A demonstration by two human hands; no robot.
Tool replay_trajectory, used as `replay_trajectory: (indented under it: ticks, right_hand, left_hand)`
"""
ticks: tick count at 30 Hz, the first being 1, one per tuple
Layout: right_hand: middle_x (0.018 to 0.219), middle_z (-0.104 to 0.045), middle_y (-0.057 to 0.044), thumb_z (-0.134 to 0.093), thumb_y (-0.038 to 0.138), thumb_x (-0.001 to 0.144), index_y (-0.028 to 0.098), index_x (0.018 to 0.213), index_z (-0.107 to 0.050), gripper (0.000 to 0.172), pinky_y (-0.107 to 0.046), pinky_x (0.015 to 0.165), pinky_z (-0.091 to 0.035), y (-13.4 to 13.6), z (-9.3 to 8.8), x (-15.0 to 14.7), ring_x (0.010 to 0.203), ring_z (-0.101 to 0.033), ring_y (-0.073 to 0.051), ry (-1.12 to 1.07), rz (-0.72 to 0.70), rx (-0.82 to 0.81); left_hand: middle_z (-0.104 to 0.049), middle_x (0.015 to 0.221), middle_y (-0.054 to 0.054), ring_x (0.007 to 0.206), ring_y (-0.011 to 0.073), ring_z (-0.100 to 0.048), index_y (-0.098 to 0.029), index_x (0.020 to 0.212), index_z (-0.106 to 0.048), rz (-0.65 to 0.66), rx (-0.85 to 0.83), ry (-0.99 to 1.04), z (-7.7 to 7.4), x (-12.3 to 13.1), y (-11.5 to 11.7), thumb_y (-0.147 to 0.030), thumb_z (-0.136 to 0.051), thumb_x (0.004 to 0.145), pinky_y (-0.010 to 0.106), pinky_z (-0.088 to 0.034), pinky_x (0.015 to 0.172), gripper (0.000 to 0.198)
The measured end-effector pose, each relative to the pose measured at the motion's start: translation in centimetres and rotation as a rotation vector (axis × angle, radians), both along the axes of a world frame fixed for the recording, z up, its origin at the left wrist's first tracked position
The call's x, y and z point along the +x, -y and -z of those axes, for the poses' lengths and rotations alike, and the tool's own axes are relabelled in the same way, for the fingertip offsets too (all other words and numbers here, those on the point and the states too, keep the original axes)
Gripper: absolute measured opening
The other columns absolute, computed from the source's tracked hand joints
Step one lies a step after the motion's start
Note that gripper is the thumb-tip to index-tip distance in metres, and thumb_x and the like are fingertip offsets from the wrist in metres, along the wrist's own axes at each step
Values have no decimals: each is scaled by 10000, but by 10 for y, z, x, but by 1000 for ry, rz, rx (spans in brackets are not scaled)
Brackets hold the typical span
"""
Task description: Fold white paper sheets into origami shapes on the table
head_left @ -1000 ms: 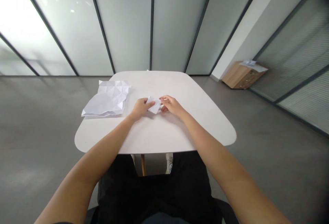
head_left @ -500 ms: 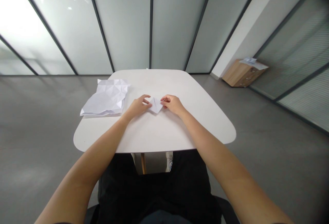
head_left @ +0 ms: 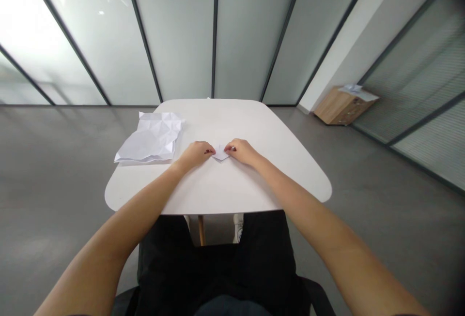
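Note:
A small folded piece of white paper (head_left: 220, 155) lies at the middle of the white table (head_left: 214, 190), one corner pointing towards me. My left hand (head_left: 199, 152) pinches its left corner between thumb and fingers. On the opposite side, my right hand (head_left: 240, 150) has its thumb and fingertips closed on the right corner. Both hands rest low, close to the tabletop. The paper's far part is partly covered by my fingertips, and its finer folds are too small to make out.
Creased white sheets (head_left: 152, 137) are piled at the table's left edge, slightly overhanging it. A wooden cabinet (head_left: 343, 105) with paper on top stands on the floor at the far right. Frosted glass panels (head_left: 181, 35) rise behind the table.
My fingers have closed in on the paper's two side corners, and my left fingers have curled together. The paper looks flatter and sits slightly nearer to me.

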State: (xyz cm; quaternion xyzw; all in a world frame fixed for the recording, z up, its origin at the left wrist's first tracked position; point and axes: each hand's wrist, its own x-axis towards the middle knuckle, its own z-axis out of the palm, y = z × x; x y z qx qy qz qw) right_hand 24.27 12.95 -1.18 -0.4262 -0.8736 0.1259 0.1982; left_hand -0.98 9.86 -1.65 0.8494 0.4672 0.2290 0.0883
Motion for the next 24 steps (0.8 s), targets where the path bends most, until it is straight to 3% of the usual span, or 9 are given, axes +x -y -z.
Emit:
replay_trajectory:
  ticks: [8,13,19,24]
  right_hand:
    - [1091,-754,-86,-638,101,949,182,1054,-818,223,-300,945,-510,5,6,7,999,-707,-192,22,-128,105]
    - [1103,-757,-66,-624,122,953,203,1077,-815,241,-292,919,-511,15,7,11,965,-707,-178,-26,-132,126]
    - [1134,-729,-76,-723,341,948,208,1135,-805,243,-294,857,-511,24,3,13,890,-682,-172,-34,-129,27]
    - [1138,-705,-85,-748,300,933,209,1168,-803,258,-295,850,-510,22,4,13,894,-671,-168,-49,-143,-26]
  left_hand:
    - [-802,1165,1,1073,205,-737,-272,1136,-810,76,-22,-29,-1,-15,8,-345,-587,954,303,-535,997,297]
    - [-779,1246,7,1148,220,-717,-274,1223,-780,87,-17,8,5,-20,14,-348,-598,968,343,-515,1055,322]
    - [-815,1096,21,949,201,-746,-267,1093,-823,0,-62,88,3,-17,15,-329,-664,942,318,-549,929,228]
    - [-809,1055,31,917,194,-725,-250,1029,-832,15,-54,94,0,-20,14,-367,-703,926,300,-533,879,202]
